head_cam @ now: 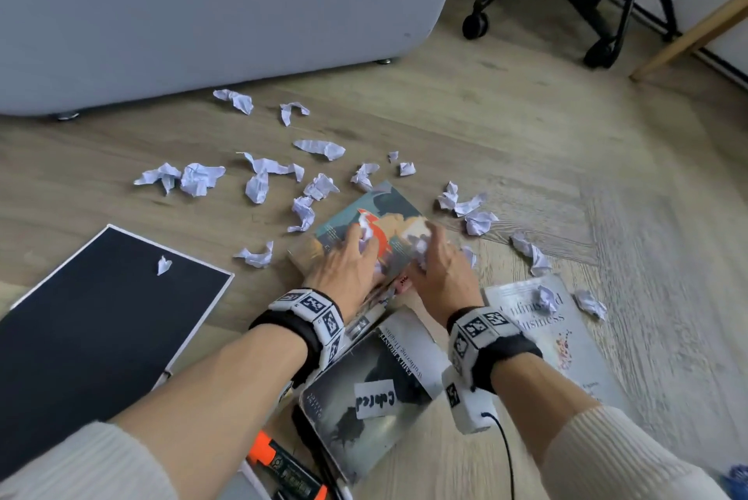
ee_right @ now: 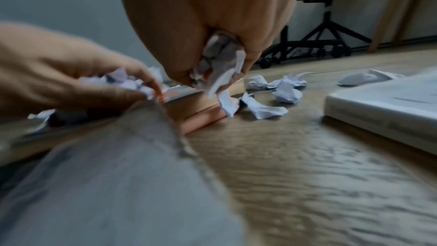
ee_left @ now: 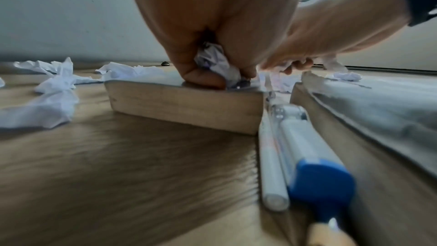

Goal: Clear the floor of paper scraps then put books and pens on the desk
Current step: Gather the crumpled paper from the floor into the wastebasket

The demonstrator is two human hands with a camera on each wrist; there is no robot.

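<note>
Paper scraps [head_cam: 259,180] litter the floor [head_cam: 506,127] from nine to three o'clock of both hands. Left hand [head_cam: 344,265] and right hand [head_cam: 441,269] each clutch crumpled paper atop a book [head_cam: 364,216]; nearest loose scraps lie at two o'clock, nearer the right hand. Another book [head_cam: 364,390] reads "Emily Brontë".

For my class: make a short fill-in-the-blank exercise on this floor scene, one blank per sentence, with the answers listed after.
1. Both the left hand and the right hand grip crumpled ____.
2. The hands work over a book whose cover shows an ____ figure.
3. One small scrap lies on the ____ board.
4. The marker beside the books has a ____ cap.

Answers: paper; orange; black; blue
</note>
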